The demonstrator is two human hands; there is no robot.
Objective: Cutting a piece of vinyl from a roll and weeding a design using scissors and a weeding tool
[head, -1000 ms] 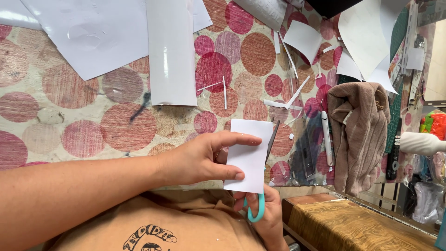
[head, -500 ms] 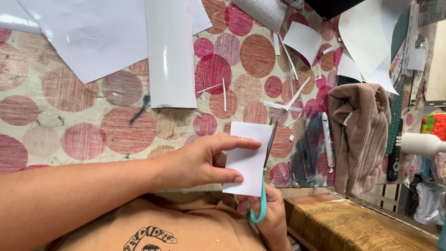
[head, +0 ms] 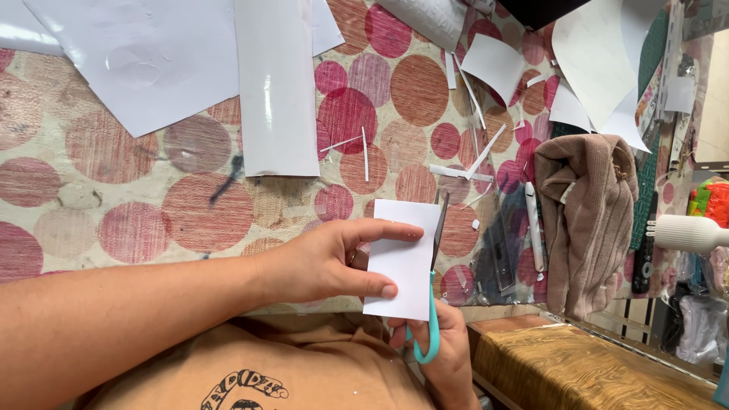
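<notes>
At lower centre, a white card [head: 402, 258] is pinched flat by the left hand [head: 326, 262] so teal scissors [head: 434, 304], gripped by the right hand [head: 440, 357], are run along its right edge

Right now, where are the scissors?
In the head view, the teal-handled scissors are low and right of centre, held in the right hand, blades along the right edge of the white paper rectangle pinched by the left hand.
</notes>
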